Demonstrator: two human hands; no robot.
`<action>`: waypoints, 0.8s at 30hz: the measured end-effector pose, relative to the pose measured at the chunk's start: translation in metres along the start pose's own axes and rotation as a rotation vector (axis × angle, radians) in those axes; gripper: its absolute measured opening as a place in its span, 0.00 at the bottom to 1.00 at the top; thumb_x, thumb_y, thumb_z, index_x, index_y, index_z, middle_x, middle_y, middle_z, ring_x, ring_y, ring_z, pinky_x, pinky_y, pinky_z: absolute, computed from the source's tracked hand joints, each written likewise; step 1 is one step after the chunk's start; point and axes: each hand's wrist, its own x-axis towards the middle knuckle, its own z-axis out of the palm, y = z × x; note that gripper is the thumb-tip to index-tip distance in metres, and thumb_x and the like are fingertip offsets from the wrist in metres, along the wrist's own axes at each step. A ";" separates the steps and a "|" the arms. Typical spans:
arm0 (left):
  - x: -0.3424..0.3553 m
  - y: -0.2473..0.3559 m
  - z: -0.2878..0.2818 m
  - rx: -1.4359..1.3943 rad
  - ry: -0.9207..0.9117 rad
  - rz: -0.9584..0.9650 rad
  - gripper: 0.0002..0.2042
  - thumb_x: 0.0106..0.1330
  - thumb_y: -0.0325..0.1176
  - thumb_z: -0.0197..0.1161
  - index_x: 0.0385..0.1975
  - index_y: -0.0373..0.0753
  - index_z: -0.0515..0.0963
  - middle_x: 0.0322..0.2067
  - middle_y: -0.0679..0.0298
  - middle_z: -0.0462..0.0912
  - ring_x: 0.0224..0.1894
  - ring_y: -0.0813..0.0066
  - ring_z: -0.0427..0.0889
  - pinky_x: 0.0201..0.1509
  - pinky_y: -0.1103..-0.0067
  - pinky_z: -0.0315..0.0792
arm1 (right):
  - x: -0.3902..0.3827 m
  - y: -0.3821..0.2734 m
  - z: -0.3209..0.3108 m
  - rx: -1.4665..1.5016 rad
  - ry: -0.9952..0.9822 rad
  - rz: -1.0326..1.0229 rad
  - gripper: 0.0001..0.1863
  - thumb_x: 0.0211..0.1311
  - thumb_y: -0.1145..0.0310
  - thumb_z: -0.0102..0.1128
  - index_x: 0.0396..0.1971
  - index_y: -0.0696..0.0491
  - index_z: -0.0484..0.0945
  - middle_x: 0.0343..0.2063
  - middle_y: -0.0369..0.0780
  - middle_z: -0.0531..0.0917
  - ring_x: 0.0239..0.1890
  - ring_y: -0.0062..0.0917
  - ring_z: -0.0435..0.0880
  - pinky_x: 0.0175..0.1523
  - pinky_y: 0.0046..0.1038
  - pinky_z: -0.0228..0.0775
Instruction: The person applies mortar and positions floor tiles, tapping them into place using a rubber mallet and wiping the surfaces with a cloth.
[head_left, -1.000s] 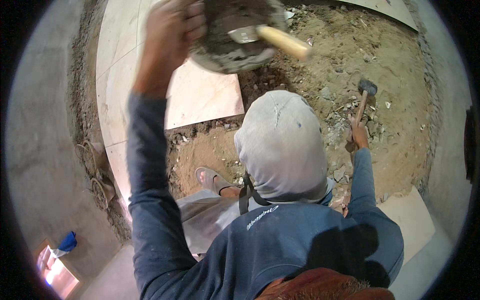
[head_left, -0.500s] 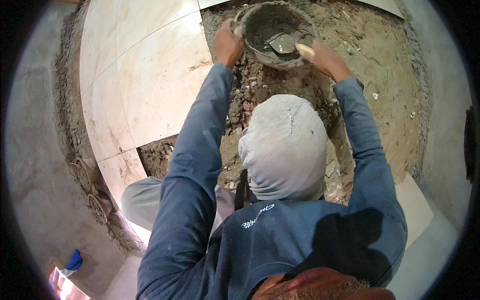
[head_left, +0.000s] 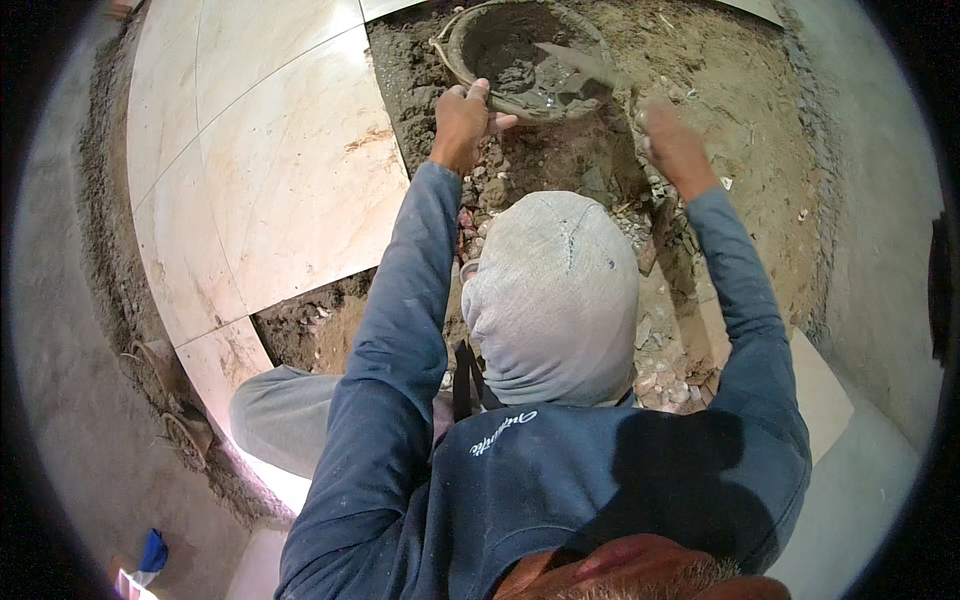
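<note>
A dark round bucket [head_left: 545, 113] with a wire handle stands tilted on the rough ground ahead of me, holding wet grey mortar [head_left: 515, 76]. My left hand [head_left: 462, 128] is closed on its near left rim, thumb on top and fingers beneath. To the right of the bucket, my right hand [head_left: 672, 148] is closed in a fist round a trowel's handle, slightly smeared by motion. The trowel's blade [head_left: 580, 66] reaches over the bucket's right side, blurred and coated in mortar.
Large cream marbled tiles [head_left: 300, 170] cover the floor at left, ending at a step of broken soil. Rubble [head_left: 495, 190] and sandy dirt lie between and right of my arms. My grey-clothed knee [head_left: 555, 300] sits in the middle. Grey walls rise on both sides.
My right hand has drawn back to the right and nearer me with the trowel. My left hand has shifted from the bucket's left side to its near left rim.
</note>
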 end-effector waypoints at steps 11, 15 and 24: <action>0.013 -0.008 -0.018 0.012 0.025 0.069 0.15 0.78 0.36 0.53 0.43 0.25 0.71 0.37 0.55 0.76 0.32 0.65 0.86 0.31 0.77 0.89 | -0.178 -0.013 0.000 0.110 -0.205 0.296 0.27 0.60 0.69 0.62 0.61 0.54 0.71 0.51 0.51 0.81 0.51 0.49 0.82 0.51 0.45 0.77; 0.009 -0.007 -0.024 0.058 0.037 0.085 0.15 0.78 0.37 0.53 0.42 0.26 0.71 0.36 0.57 0.76 0.32 0.67 0.85 0.34 0.77 0.89 | -0.142 -0.043 -0.047 0.587 -0.291 0.511 0.24 0.66 0.62 0.62 0.58 0.56 0.72 0.48 0.49 0.82 0.52 0.42 0.81 0.56 0.42 0.74; 0.003 -0.009 -0.012 0.057 0.057 0.088 0.18 0.78 0.38 0.54 0.44 0.22 0.71 0.35 0.57 0.75 0.31 0.65 0.84 0.34 0.76 0.89 | -0.011 -0.056 -0.040 1.551 -0.626 0.741 0.25 0.79 0.45 0.43 0.45 0.54 0.76 0.20 0.30 0.73 0.15 0.12 0.69 0.21 0.16 0.62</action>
